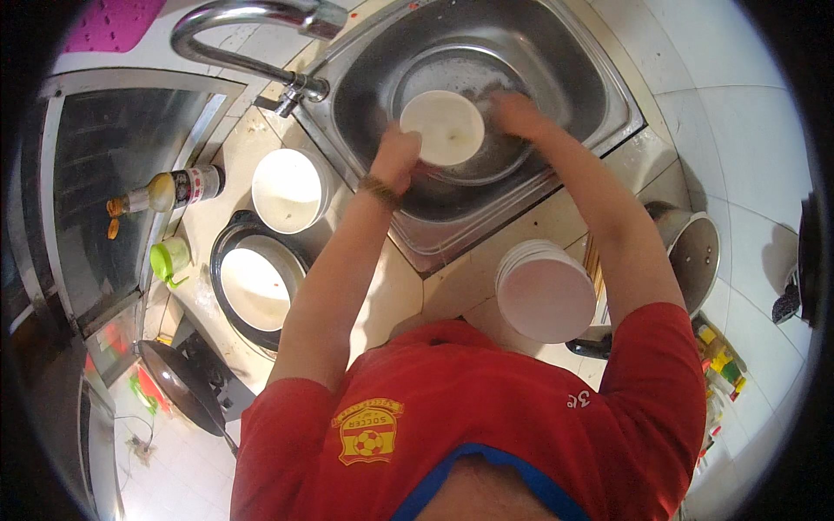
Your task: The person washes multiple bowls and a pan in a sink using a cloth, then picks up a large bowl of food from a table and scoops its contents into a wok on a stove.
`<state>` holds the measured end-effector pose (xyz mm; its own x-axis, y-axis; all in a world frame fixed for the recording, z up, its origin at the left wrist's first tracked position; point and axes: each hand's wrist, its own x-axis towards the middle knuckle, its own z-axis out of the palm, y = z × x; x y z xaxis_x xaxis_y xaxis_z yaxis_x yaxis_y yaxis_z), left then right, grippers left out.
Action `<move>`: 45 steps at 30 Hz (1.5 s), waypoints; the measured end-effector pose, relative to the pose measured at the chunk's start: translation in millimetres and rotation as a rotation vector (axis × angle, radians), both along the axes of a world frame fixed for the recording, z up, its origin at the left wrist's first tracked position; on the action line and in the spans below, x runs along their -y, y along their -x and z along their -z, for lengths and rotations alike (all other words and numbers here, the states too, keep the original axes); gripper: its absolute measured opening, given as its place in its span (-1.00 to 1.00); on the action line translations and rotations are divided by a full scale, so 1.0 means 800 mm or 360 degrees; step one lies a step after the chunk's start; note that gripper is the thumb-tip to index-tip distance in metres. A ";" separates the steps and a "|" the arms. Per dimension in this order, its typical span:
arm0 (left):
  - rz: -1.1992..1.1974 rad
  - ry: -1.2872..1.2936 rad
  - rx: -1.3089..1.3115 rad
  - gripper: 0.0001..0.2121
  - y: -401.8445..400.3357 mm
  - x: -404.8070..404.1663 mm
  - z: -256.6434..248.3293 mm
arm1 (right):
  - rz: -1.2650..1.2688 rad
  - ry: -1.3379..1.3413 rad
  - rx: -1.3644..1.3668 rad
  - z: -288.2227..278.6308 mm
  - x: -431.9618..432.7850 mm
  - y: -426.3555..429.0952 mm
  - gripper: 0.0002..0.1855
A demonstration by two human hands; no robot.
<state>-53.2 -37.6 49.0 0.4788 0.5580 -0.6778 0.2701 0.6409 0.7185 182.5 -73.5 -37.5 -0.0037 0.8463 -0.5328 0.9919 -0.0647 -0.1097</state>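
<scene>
My left hand (399, 156) grips the left rim of a white bowl (443, 124), which faces up and has a small dark spot inside. The bowl is above a round metal basin (435, 70) standing in the stainless steel sink (365, 111). To the bowl's right, my right hand (516, 114) is over the basin, blurred by motion. Its fingers point towards the bowl, with a dark patch near them. Whether it holds anything is unclear.
A curved faucet (228, 62) rises left of the sink. White bowls (287, 189) stand on the left counter, near a black-rimmed pot (218, 257) with another bowl inside. Also there are a sauce bottle (189, 189) and a green-lidded jar (171, 257). On the right are stacked bowls (547, 299) and a metal pot (694, 260).
</scene>
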 end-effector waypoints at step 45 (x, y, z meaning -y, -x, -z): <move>0.0290 -0.0649 -0.0537 -0.55 -0.057 -0.074 0.147 | -0.0372 -0.0101 -0.0291 -0.007 0.008 0.070 -0.72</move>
